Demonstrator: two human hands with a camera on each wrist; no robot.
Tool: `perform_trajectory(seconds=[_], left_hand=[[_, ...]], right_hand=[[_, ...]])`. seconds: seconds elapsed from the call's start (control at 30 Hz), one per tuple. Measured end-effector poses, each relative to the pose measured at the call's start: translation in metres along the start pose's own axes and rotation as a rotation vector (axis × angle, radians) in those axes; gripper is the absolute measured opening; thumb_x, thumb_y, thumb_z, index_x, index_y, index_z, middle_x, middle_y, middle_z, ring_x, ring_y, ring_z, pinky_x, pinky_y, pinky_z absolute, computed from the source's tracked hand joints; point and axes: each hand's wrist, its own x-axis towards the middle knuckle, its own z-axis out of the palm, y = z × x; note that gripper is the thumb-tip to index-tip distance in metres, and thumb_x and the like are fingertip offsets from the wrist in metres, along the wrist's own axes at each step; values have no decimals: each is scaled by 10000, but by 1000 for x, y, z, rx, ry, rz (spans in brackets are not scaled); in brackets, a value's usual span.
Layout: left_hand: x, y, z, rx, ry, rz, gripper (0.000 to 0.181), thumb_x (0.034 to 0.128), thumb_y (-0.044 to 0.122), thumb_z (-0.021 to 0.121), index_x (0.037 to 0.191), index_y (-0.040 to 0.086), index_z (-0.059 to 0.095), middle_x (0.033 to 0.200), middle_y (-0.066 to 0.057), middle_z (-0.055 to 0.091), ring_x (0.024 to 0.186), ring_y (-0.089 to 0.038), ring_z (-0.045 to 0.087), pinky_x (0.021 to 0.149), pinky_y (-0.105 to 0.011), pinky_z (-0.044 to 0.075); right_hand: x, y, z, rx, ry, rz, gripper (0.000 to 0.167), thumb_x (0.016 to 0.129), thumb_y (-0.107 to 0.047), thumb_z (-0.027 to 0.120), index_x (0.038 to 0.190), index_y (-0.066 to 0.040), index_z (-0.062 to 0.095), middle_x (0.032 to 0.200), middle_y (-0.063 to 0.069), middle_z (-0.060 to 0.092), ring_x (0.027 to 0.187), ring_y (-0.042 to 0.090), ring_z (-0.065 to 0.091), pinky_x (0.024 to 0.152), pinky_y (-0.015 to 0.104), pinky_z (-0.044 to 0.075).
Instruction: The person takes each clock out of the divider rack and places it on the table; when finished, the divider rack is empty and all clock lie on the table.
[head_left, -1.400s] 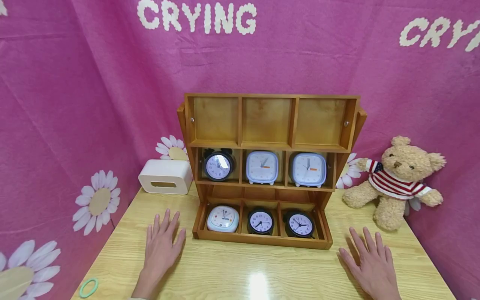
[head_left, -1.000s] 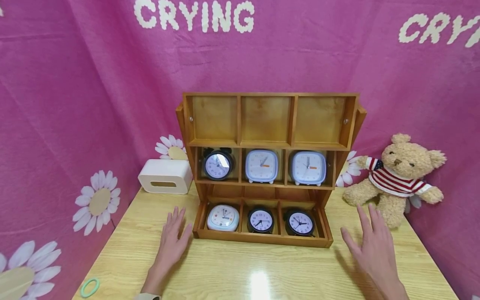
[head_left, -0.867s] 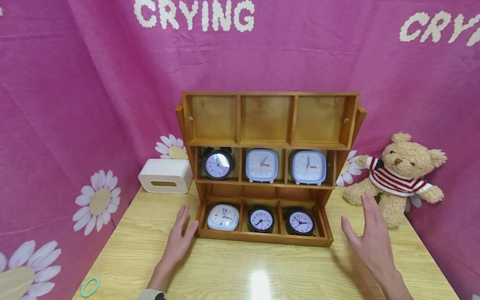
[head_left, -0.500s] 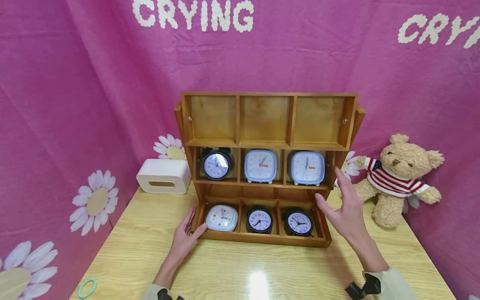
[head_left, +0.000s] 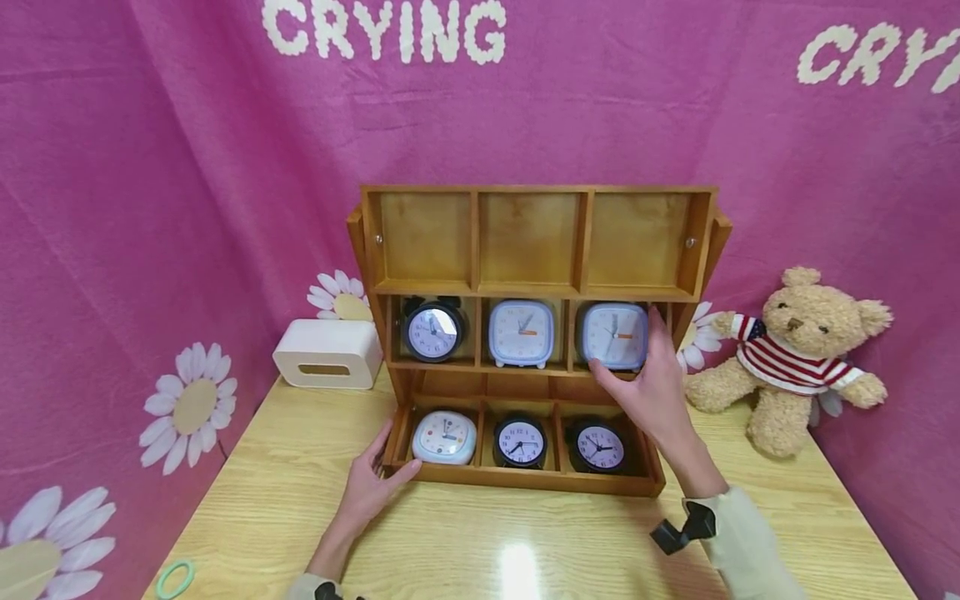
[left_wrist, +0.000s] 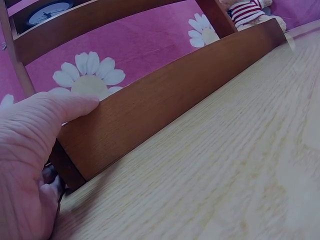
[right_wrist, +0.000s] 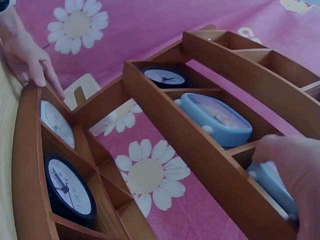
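A three-tier wooden shelf (head_left: 525, 477) stands on the table with alarm clocks in its middle and bottom rows. My left hand (head_left: 367, 485) holds its bottom left corner, thumb over the front board and fingers along the side. In the middle row's right compartment, my right hand (head_left: 651, 390) grips a rounded-square blue alarm clock (head_left: 612, 329), thumb at its lower left and fingers at its right side. Beside it sits a matching blue clock (head_left: 521, 333), then a round black one (head_left: 433, 332). The bottom row holds a pale-blue oval clock (head_left: 443, 437) and two black clocks (head_left: 520, 442).
The three top compartments (head_left: 529, 240) hold nothing. A white tissue box (head_left: 330, 350) stands left of the shelf, a teddy bear (head_left: 797, 367) in a striped sweater on the right. A green ring (head_left: 176, 579) lies at the front left. Pink curtain (head_left: 600, 108) surrounds the table.
Both hands have left the tabletop. The left hand moved right to the shelf's lower corner and took hold. The right hand moved up and left onto the right blue clock.
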Motion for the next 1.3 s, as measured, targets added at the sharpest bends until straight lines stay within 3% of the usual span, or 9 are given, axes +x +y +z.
perform_trajectory(seconds=[0.13,0.43,1.0,1.3], left_hand=[[1,0,1,8,5,-8,883,892,112,836,1610,-10,337,1646,-205,359,1497,-355,370,1217,-469,281],[1,-3,0,12,27,-8,884,878,114,850,1602,-8,358,1633,-194,389,1486,-343,397,1216,-483,293],[1,-3,2,-6,30,1,858,897,94,827,1600,-27,349,1641,-211,369,1497,-363,375,1220,-505,280],[2,-5,1,1,28,0,867,897,118,834,1606,-8,351,1646,-198,367,1500,-361,375,1223,-505,286]], right_hand=[[3,-1,5,-12,-36,63,1155,726,-234,940,1610,40,248,1560,326,373,1388,471,422,1112,672,402],[4,-3,14,-38,2,86,1182,690,-277,958,1604,19,268,1542,325,383,1370,477,423,1125,666,398],[4,-1,21,-47,77,42,1167,661,-321,947,1614,-57,327,1520,285,451,1304,446,500,1033,650,468],[-1,0,17,4,136,-46,1163,619,-323,962,1585,-18,391,1506,255,495,1300,419,514,1053,590,462]])
